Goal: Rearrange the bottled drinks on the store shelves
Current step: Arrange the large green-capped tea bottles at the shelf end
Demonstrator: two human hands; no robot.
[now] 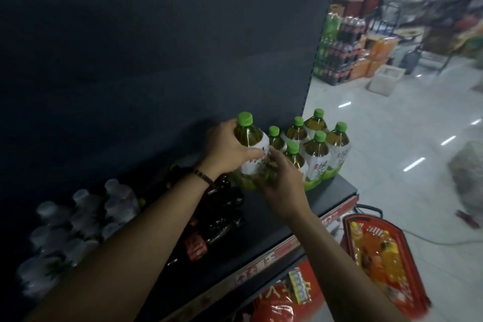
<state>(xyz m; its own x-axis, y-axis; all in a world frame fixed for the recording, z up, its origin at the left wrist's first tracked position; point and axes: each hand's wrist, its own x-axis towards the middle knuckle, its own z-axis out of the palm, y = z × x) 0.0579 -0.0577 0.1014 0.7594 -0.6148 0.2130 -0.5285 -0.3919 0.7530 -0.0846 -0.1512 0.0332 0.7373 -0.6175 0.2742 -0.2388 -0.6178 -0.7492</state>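
A green-capped tea bottle (250, 138) with a white label stands tilted at the left of a cluster of several like bottles (317, 149) on the dark shelf (329, 196). My left hand (226, 149) grips its upper body from the left. My right hand (282, 180) holds its lower part from the front right, fingers curled round the green base. Dark cola bottles (222, 206) lie or stand just left of it, under my left wrist. Clear capped bottles (78, 219) fill the shelf's left end.
The shelf's front edge carries a red price strip (287, 248). A red shopping basket (384, 256) with yellow-orange drinks sits on the floor at the right. Red packaged goods (287, 298) lie on the shelf below. Stacked soda packs (339, 44) and a white bin (386, 78) stand across the aisle.
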